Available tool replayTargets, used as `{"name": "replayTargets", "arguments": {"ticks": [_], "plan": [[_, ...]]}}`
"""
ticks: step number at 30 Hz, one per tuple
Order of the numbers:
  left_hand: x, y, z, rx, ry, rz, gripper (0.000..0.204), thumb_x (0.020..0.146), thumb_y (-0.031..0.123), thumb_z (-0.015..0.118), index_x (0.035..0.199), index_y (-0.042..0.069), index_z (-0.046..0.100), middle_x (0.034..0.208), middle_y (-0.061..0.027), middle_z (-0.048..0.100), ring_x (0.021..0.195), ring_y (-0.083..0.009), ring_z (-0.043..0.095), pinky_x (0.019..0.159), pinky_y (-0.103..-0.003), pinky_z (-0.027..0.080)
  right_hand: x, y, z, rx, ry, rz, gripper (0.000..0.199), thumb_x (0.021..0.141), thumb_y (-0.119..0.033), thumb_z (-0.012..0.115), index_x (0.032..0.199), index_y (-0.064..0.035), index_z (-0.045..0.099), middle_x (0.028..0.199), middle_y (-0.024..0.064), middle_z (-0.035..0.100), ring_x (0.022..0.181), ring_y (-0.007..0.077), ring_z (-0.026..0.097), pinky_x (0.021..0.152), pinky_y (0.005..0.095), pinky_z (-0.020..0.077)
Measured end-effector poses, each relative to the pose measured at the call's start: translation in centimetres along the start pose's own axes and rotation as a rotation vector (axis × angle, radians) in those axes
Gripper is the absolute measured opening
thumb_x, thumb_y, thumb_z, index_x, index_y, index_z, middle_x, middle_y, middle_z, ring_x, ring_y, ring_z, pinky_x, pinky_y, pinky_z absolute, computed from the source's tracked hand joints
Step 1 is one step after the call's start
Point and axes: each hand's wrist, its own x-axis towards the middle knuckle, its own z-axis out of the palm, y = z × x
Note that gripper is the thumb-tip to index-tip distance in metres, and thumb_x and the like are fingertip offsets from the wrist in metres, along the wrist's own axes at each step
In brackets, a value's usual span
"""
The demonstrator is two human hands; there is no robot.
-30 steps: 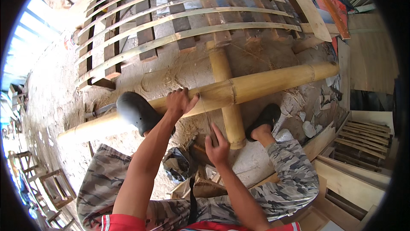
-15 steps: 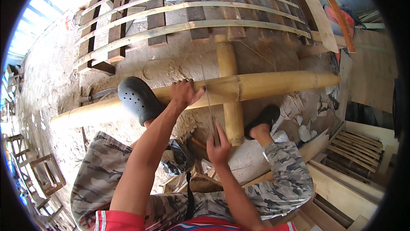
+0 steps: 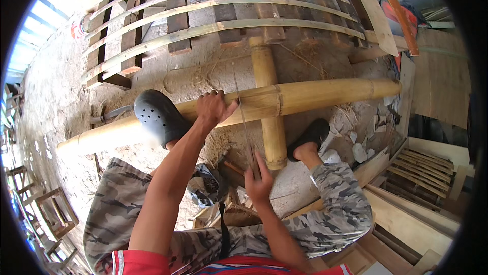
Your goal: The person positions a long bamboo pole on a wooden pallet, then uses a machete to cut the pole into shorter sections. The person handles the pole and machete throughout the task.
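Note:
A long, thick yellow bamboo pole [image 3: 325,92] lies crosswise in front of me, resting over a shorter bamboo piece [image 3: 275,148]. My left hand [image 3: 213,108] holds the pole from above, fingers curled over its far side and thumb pointing at the blade. My right hand [image 3: 260,186] is closed round the handle of a handsaw [image 3: 242,110]. Its thin blade crosses the pole just right of my left thumb. How deep the cut goes cannot be made out. My left foot, in a dark clog [image 3: 157,115], presses on the pole left of my hand.
A slatted wood and bamboo frame [image 3: 223,26] stands beyond the pole. A curved blade tool [image 3: 114,115] lies behind the clog. My right foot in a dark shoe [image 3: 311,138] is beside the shorter bamboo. Wooden crates [image 3: 406,214] stand at right; a hammer [image 3: 231,167] lies near my knees.
My right hand has drawn slightly toward me with the saw. My left hand and left foot stay on the pole. The whole view has shifted a little.

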Motion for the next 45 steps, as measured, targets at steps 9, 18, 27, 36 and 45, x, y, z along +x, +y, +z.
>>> {"name": "replayTargets", "arguments": {"ticks": [9, 18, 27, 36, 45], "plan": [[0.1, -0.6, -0.3, 0.002, -0.048, -0.02, 0.077, 0.088, 0.069, 0.041, 0.108, -0.001, 0.068, 0.103, -0.0263, 0.07, 0.104, -0.0417, 0.066, 0.089, -0.052, 0.05, -2.0, -2.0, -1.0, -0.026, -0.015, -0.054, 0.052, 0.085, 0.001, 0.059, 0.137, 0.0058, 0.057, 0.124, 0.0264, 0.067, 0.11, 0.0303, 0.07, 0.09, 0.0363, 0.0542], [0.6, 0.7, 0.3, 0.007, -0.034, 0.013, 0.076, 0.09, 0.068, 0.04, 0.109, -0.001, 0.066, 0.105, -0.027, 0.069, 0.105, -0.0413, 0.066, 0.09, -0.053, 0.05, 7.5, -0.7, 3.6, -0.012, 0.01, -0.038, 0.057, 0.083, 0.0, 0.058, 0.14, -0.0019, 0.056, 0.119, 0.0279, 0.067, 0.105, 0.0398, 0.068, 0.086, 0.0409, 0.0556], [0.3, -0.1, -0.5, 0.0, -0.038, -0.019, 0.076, 0.09, 0.068, 0.039, 0.108, -0.001, 0.066, 0.106, -0.0264, 0.069, 0.107, -0.0408, 0.065, 0.093, -0.052, 0.049, -6.4, -1.7, -4.5, -0.01, -0.127, 0.087, 0.056, 0.085, -0.003, 0.06, 0.141, 0.0034, 0.054, 0.122, 0.0242, 0.069, 0.11, 0.0332, 0.07, 0.09, 0.0384, 0.0552], [0.9, 1.4, -1.9, -0.01, -0.173, -0.046, 0.079, 0.09, 0.07, 0.039, 0.11, -0.002, 0.067, 0.107, -0.0289, 0.069, 0.11, -0.0408, 0.065, 0.093, -0.051, 0.049, 8.1, -0.5, 3.2, 0.003, 0.005, 0.012, 0.052, 0.087, -0.005, 0.059, 0.139, -0.0019, 0.057, 0.12, 0.0238, 0.069, 0.111, 0.0293, 0.069, 0.09, 0.0371, 0.0528], [0.2, -0.3, -0.3, 0.005, -0.076, -0.033, 0.079, 0.089, 0.069, 0.04, 0.114, -0.001, 0.066, 0.107, -0.0265, 0.068, 0.104, -0.0422, 0.066, 0.093, -0.053, 0.049, -3.1, -2.2, -2.1, 0.046, -0.024, 0.068, 0.052, 0.087, -0.006, 0.058, 0.138, 0.0046, 0.057, 0.12, 0.0284, 0.068, 0.115, 0.0391, 0.067, 0.094, 0.0401, 0.0534]]}}
